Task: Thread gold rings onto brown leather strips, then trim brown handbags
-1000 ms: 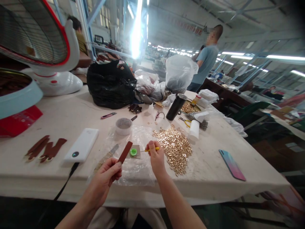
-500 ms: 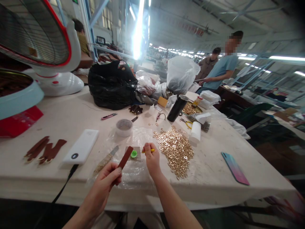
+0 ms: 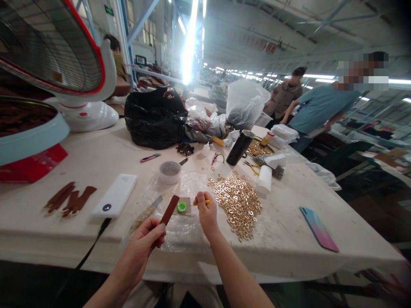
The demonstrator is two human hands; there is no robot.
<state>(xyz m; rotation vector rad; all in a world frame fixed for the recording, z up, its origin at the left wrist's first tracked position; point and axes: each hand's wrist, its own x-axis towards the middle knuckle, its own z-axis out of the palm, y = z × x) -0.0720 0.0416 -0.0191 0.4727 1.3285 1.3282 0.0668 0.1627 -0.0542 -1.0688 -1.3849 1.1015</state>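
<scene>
Since the earlier frame, a spot further right has been taken by a person in a blue shirt (image 3: 321,105). Room is left on the tabletop (image 3: 284,214) between the gold rings (image 3: 239,205) and the phone (image 3: 319,229), set near the front edge. 1 brown strip (image 3: 171,208) is pinched by the left hand (image 3: 150,233), its low end hidden. 1 yellow stick (image 3: 206,202) is pinched by the right hand (image 3: 207,214) beside a green cup (image 3: 182,207); its thin tip is hard to see. The fan (image 3: 102,55) is cut off. Brown pieces (image 3: 22,117) are held in a blue tub (image 3: 35,145).
</scene>
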